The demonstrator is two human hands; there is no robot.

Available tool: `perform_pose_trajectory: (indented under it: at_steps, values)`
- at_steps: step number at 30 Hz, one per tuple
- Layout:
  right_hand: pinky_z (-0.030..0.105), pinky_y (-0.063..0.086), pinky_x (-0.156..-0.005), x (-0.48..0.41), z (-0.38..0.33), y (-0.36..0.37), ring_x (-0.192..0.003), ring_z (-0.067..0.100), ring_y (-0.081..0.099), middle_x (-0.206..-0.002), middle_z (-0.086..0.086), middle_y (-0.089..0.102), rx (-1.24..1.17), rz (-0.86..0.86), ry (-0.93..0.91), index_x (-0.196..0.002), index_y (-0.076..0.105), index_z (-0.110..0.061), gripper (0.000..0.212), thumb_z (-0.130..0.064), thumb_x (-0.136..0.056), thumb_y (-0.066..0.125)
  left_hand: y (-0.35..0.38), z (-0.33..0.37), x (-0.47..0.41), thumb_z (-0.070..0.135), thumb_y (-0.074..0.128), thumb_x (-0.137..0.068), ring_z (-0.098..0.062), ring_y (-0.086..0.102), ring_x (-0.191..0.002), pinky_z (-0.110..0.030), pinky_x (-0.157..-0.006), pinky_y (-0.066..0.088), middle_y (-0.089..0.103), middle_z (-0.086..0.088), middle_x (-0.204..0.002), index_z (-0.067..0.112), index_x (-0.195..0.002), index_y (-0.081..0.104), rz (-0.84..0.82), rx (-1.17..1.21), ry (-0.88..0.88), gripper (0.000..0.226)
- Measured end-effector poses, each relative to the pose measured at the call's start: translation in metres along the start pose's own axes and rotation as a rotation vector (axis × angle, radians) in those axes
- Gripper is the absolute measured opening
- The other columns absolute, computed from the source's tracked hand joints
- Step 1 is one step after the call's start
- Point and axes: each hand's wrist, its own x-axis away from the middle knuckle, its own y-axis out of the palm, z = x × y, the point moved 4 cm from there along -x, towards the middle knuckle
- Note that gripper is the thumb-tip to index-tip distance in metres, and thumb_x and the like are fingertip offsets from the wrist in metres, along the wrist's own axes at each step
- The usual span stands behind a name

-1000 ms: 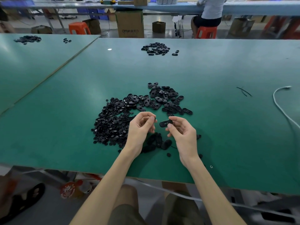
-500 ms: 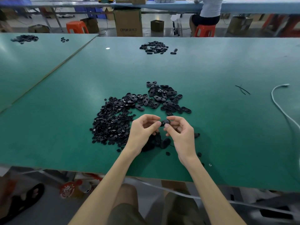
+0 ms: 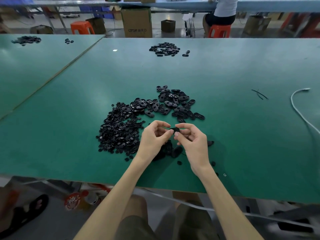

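- The left hand (image 3: 154, 138) and the right hand (image 3: 193, 142) meet fingertip to fingertip above the near middle of the green table (image 3: 69, 135).
- Between them is a small black part (image 3: 175, 130), held clear of the table top. The left thumb and forefinger pinch its 9 o'clock end, and the right thumb and forefinger clamp its 3 o'clock end (the fingers hide most of it).
- The other fingers of both hands are loosely curled.
- At 9 o'clock from the hands lies a heap of small round pieces (image 3: 119, 132).
- At 12 o'clock is a heap of oval plates (image 3: 173, 104), near the fingertips but apart from them.
- At 6 o'clock, under the palms, a few dark pieces (image 3: 174, 151) lie on the table.
- Far off at 12 o'clock is a smaller pile (image 3: 164, 49); well apart at 3 o'clock runs a white cable (image 3: 294, 108).
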Motion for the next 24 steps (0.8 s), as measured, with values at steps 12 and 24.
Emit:
perform_pose_trajectory:
  at_steps: [12, 24]
  values:
    - [0.026, 0.057, -0.069, 0.0009, -0.0016, 0.0015, -0.081, 0.019, 0.076, -0.087, 0.001, 0.078, -0.009, -0.022, 0.009, -0.097, 0.076, -0.035, 0.034, -0.002, -0.092, 0.075, -0.0027, 0.0054, 0.0007, 0.015, 0.077, -0.092, -0.013, 0.064, -0.069, -0.026, -0.062, 0.055, 0.073, -0.006, -0.081, 0.015, -0.093, 0.072, 0.005, -0.033, 0.017, 0.005]
    - [0.023, 0.057, -0.068, 0.0018, -0.0008, 0.0008, -0.083, 0.020, 0.077, -0.084, -0.001, 0.077, -0.030, -0.024, -0.004, -0.103, 0.077, -0.030, 0.029, -0.003, -0.095, 0.071, -0.0038, 0.0048, 0.0012, 0.013, 0.075, -0.093, -0.015, 0.060, -0.066, -0.028, -0.061, 0.054, 0.070, -0.011, -0.082, 0.014, -0.092, 0.073, 0.019, -0.023, 0.042, 0.003]
